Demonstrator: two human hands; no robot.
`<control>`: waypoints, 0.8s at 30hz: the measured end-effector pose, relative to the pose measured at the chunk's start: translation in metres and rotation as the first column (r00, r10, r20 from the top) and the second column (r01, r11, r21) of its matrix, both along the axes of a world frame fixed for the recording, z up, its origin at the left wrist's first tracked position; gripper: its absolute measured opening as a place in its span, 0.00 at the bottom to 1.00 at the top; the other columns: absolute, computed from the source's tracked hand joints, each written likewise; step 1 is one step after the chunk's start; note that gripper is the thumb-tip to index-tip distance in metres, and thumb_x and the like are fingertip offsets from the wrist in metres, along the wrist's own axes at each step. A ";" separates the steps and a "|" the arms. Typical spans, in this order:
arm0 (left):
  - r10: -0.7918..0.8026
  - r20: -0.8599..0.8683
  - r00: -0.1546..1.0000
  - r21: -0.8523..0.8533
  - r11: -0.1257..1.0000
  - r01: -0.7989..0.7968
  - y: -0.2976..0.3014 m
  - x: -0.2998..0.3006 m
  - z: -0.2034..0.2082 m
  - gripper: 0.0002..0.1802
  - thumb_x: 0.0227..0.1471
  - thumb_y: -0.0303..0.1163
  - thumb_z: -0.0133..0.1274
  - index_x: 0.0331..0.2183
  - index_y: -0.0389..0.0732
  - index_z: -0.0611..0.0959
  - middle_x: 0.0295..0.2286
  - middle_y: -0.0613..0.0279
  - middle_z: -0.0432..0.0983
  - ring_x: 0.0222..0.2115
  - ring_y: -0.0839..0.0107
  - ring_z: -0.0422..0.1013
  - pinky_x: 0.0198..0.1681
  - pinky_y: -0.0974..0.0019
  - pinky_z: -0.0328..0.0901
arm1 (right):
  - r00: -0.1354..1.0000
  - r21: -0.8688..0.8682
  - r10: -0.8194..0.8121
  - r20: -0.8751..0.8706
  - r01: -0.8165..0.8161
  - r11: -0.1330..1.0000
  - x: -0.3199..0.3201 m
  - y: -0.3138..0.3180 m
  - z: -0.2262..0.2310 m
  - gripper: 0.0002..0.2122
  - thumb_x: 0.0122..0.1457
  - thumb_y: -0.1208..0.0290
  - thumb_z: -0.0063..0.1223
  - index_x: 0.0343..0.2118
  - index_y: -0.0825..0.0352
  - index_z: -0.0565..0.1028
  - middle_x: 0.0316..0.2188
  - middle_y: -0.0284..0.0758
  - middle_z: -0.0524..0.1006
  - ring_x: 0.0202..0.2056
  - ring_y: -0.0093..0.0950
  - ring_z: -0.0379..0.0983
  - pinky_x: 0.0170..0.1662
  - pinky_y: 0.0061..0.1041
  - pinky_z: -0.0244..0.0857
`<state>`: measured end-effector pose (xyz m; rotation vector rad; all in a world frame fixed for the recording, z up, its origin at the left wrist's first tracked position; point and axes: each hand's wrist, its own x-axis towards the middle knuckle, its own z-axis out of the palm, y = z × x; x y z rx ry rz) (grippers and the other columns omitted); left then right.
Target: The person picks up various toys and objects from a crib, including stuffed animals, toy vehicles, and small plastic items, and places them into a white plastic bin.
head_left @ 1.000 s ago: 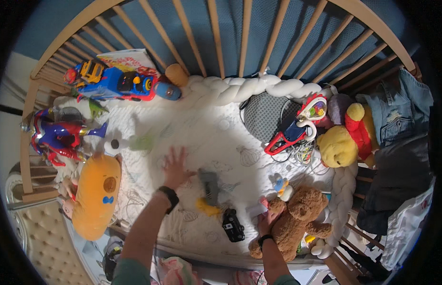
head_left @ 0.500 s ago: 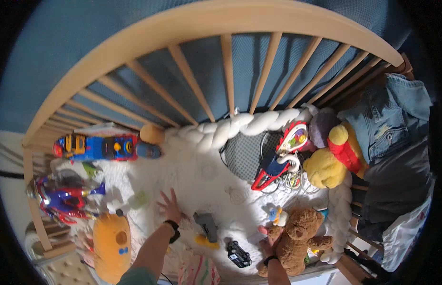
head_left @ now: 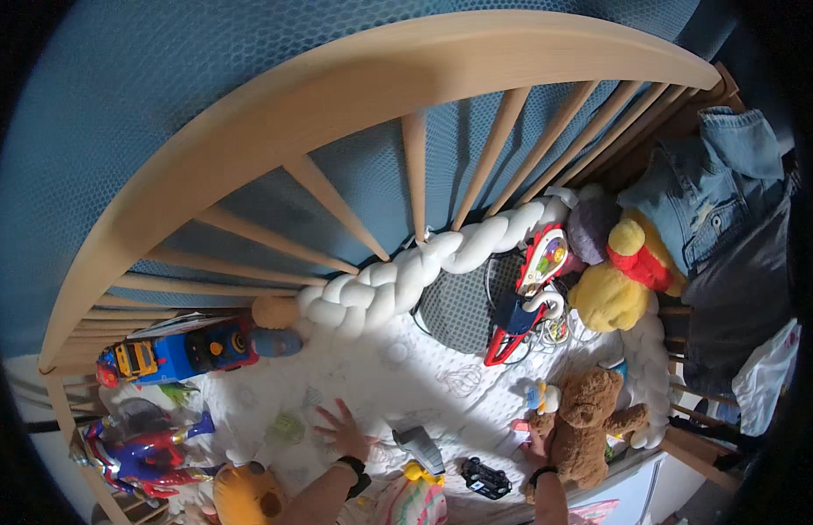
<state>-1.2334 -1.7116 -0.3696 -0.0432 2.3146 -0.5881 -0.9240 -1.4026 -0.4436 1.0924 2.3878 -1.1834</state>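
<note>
Two bare hands on my feed, R one at the bear (head_left: 586, 430), which lies in the crib's lower R part, near the white braid (head_left: 653, 359). R hand (head_left: 537, 448): fingers partly hidden, can't tell if it grips. L hand (head_left: 343, 435) is spread wide over the sheet (head_left: 371, 372), nothing in it. Step, I'd judge: R at bear, L free. Lifting the bear would call for R fingers closed round its body, w/ L brought across. Small duck (head_left: 546, 399) is by the bear's head; black car (head_left: 486, 478) and grey toy (head_left: 419, 448) lie btwn hands. Farther out: yellow plush (head_left: 610, 299) upper R, blue train (head_left: 173, 359) far L.
</note>
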 end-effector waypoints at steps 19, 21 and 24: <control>0.205 0.026 0.978 0.116 0.972 -0.207 0.010 -0.010 0.027 0.72 0.22 0.56 0.65 0.56 0.58 0.30 0.56 0.44 0.20 0.54 0.33 0.41 0.41 0.42 0.63 | 0.901 0.245 0.321 0.291 -0.394 0.886 -0.071 0.012 0.076 0.39 0.43 0.63 0.58 0.58 0.57 0.49 0.54 0.49 0.55 0.55 0.44 0.51 0.57 0.36 0.46; 0.204 0.005 0.979 0.118 0.972 -0.204 -0.002 -0.006 0.018 0.73 0.22 0.56 0.65 0.56 0.58 0.29 0.56 0.44 0.20 0.54 0.34 0.41 0.41 0.42 0.63 | 0.935 -0.037 0.224 0.276 -0.223 0.974 -0.081 0.015 0.089 0.40 0.44 0.62 0.58 0.59 0.56 0.46 0.53 0.48 0.57 0.54 0.43 0.52 0.55 0.35 0.49; 0.078 -0.016 0.997 0.113 0.991 -0.076 -0.004 0.000 0.007 0.73 0.22 0.57 0.65 0.56 0.57 0.28 0.56 0.44 0.19 0.54 0.35 0.41 0.41 0.43 0.63 | 0.830 0.149 0.365 0.421 -0.461 0.875 -0.080 0.014 0.091 0.38 0.45 0.61 0.57 0.58 0.54 0.49 0.53 0.46 0.57 0.54 0.39 0.53 0.53 0.34 0.53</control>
